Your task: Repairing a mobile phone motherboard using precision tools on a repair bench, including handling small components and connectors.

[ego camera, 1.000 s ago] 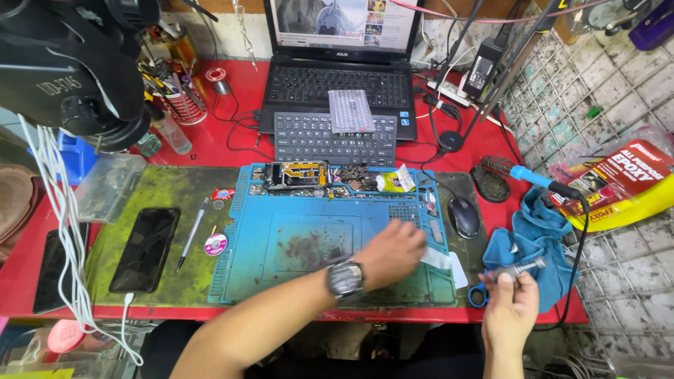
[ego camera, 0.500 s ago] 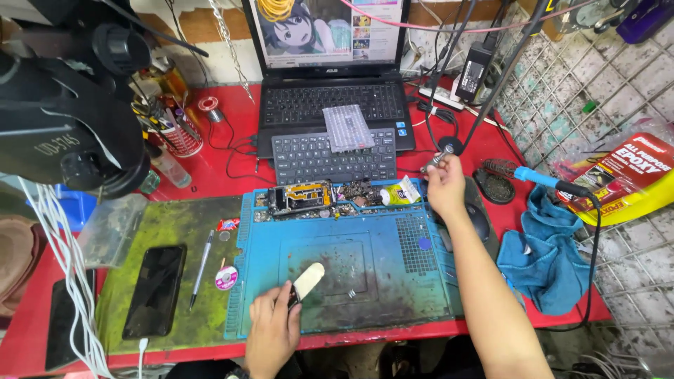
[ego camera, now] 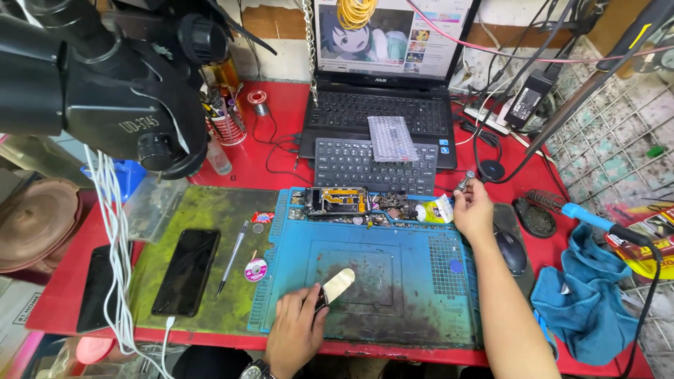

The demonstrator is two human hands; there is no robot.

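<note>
My left hand [ego camera: 296,331] rests at the front edge of the blue work mat [ego camera: 421,309] and grips a small dark-handled tool with a pale flat tip [ego camera: 339,285] that points toward the mat's middle. My right hand [ego camera: 473,209] reaches to the mat's back right corner, its fingertips pinching a small metal tool [ego camera: 465,180]. Just left of that hand lies a small white and yellow tube [ego camera: 435,209]. An opened phone frame [ego camera: 337,201] lies along the mat's back edge among several tiny loose parts.
A green mat [ego camera: 210,217] at left carries a black phone [ego camera: 186,271], a thin pen-like tool [ego camera: 232,257] and a small spool [ego camera: 255,267]. A microscope [ego camera: 105,77] overhangs the back left. Behind stand a small keyboard [ego camera: 351,165] and laptop [ego camera: 382,63]. Mouse [ego camera: 511,251], blue cloth [ego camera: 583,302], soldering iron [ego camera: 590,216] lie right.
My left hand drew back from the mat's right centre to its front edge, now holding the pale-tipped tool. My right hand moved from the front right up to the mat's back right corner.
</note>
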